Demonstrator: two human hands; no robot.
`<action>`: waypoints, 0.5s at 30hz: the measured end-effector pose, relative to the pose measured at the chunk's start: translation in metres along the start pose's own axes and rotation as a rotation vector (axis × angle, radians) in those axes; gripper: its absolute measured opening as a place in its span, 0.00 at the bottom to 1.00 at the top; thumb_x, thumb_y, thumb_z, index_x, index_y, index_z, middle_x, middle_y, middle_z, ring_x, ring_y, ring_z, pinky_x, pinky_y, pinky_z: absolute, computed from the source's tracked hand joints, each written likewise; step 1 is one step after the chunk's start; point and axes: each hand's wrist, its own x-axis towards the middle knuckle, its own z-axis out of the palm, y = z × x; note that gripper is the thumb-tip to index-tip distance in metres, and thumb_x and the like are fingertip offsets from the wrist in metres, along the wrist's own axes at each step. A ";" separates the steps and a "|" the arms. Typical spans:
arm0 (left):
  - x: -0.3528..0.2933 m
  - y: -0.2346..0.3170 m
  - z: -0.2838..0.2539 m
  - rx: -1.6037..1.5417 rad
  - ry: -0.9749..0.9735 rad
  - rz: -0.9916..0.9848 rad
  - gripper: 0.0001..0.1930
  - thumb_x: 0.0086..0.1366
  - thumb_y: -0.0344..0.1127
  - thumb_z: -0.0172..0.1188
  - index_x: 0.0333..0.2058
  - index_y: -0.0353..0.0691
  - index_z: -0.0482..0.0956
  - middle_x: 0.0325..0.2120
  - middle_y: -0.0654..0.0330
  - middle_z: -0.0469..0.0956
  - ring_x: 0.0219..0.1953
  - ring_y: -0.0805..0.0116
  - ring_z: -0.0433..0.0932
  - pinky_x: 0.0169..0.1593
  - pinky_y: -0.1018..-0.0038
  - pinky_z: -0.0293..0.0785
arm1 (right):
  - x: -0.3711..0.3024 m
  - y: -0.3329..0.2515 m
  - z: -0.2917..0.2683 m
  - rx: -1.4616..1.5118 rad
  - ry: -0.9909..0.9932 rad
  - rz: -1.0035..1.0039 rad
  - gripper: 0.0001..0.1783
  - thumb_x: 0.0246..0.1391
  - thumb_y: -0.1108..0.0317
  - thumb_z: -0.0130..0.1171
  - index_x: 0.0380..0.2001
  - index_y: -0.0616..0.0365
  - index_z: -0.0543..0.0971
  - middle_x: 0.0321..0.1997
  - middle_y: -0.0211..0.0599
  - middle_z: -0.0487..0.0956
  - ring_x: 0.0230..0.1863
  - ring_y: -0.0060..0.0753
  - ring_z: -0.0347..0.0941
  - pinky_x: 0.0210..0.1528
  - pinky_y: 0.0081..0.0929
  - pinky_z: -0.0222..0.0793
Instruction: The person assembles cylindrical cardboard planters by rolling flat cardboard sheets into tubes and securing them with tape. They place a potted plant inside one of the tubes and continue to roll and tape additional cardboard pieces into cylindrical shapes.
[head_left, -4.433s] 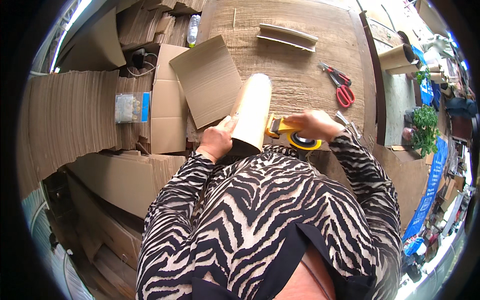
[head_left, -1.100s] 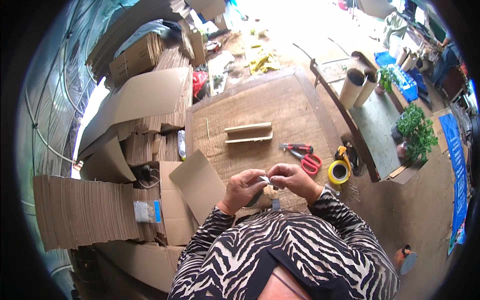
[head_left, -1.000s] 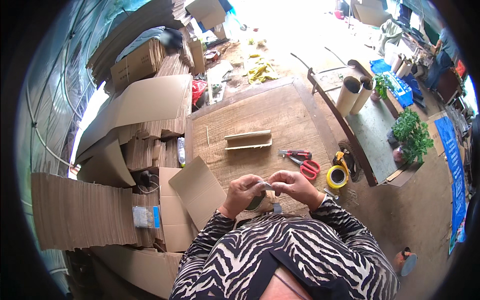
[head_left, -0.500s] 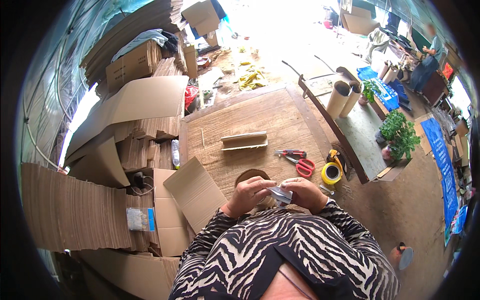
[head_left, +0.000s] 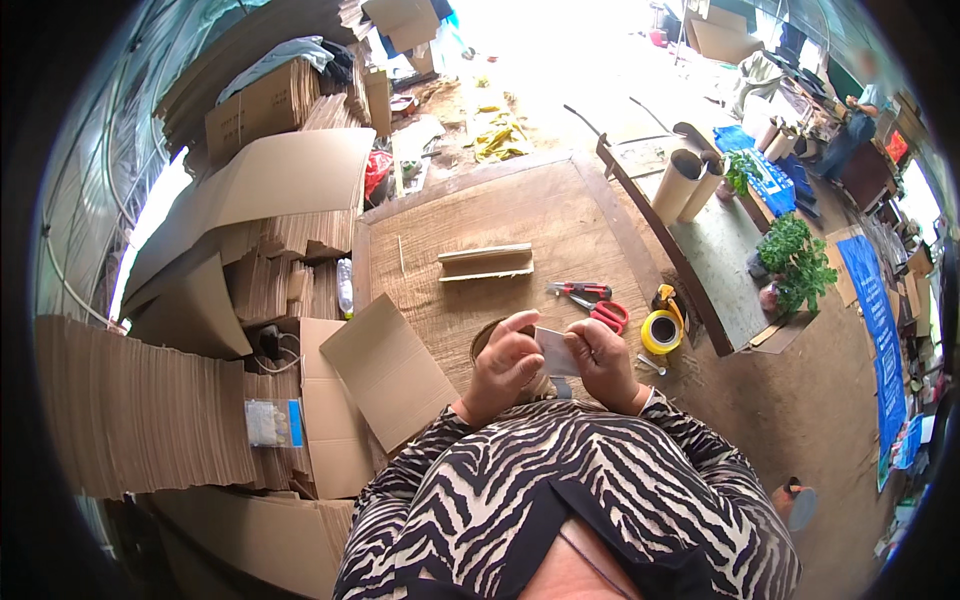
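Between my hands, above the near table edge, is a small flat white piece (head_left: 557,352) like folded paper or a thin packet. My right hand (head_left: 606,362) pinches its right side. My left hand (head_left: 506,368) is at its left edge, fingers apart and the index finger lifted. Behind the left hand, a brown cardboard tube (head_left: 484,340) is partly hidden. Beyond the hands lie a folded cardboard channel (head_left: 487,263), a red and black utility knife (head_left: 582,290), red-handled scissors (head_left: 608,315) and a yellow tape roll (head_left: 661,331).
A wooden table (head_left: 420,225) is in front of me, with a thin stick (head_left: 401,254) on it. Stacked cardboard sheets (head_left: 140,405) crowd the left. On the right, a bench (head_left: 715,255) bears cardboard tubes (head_left: 677,185) and a leafy plant (head_left: 795,265). Another person (head_left: 855,120) stands far right.
The white piece is now flatter and more upright. My left fingers have spread and the index finger has risen, while the right hand keeps its pinch. The view has shifted slightly.
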 end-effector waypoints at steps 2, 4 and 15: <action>-0.004 -0.021 0.000 -0.304 -0.001 -0.218 0.05 0.63 0.24 0.64 0.36 0.36 0.76 0.44 0.61 0.72 0.39 0.78 0.72 0.47 0.80 0.70 | 0.003 0.001 0.000 -0.063 -0.044 -0.129 0.06 0.60 0.70 0.60 0.36 0.61 0.77 0.31 0.45 0.77 0.31 0.44 0.75 0.34 0.32 0.71; -0.003 -0.025 0.007 -0.477 -0.014 -0.191 0.06 0.62 0.23 0.64 0.36 0.36 0.76 0.38 0.64 0.72 0.38 0.78 0.72 0.43 0.81 0.70 | 0.004 0.002 0.002 -0.075 -0.052 -0.195 0.07 0.60 0.69 0.60 0.38 0.61 0.77 0.32 0.44 0.78 0.32 0.39 0.76 0.34 0.30 0.71; -0.017 -0.023 -0.017 -0.099 0.091 -0.117 0.22 0.63 0.24 0.63 0.55 0.37 0.71 0.37 0.63 0.77 0.33 0.77 0.75 0.38 0.80 0.75 | -0.001 0.043 -0.005 -0.001 0.036 0.115 0.07 0.61 0.66 0.59 0.33 0.59 0.79 0.31 0.33 0.78 0.32 0.31 0.74 0.36 0.25 0.68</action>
